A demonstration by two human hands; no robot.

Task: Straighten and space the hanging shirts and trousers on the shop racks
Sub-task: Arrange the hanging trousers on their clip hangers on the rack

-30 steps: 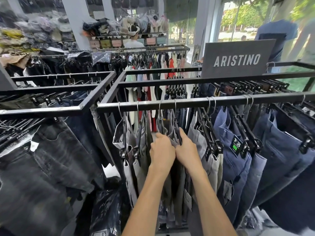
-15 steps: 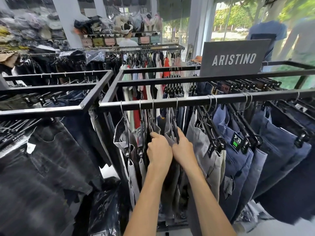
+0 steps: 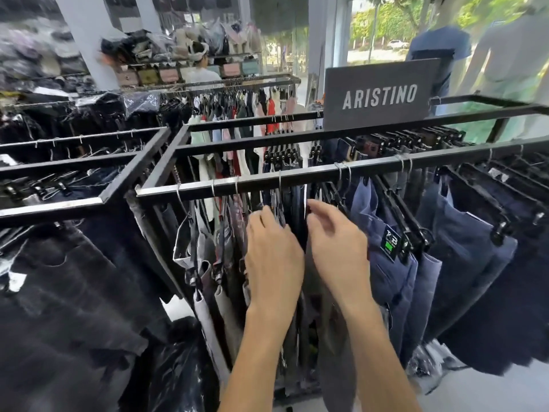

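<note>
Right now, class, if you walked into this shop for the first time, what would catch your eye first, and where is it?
Probably the grey ARISTINO sign, standing on the rack's upper bars right of centre. Next, the left hand and right hand at centre, fingers among grey trousers under the front rail. Blue trousers hang just right.

2 bare hands, left hand (image 3: 271, 257) and right hand (image 3: 337, 248), 1 ARISTINO sign (image 3: 377, 95) above-right of them, approx. 4 blue trousers (image 3: 392, 263) right of right hand, grey pairs left uncountable.
</note>
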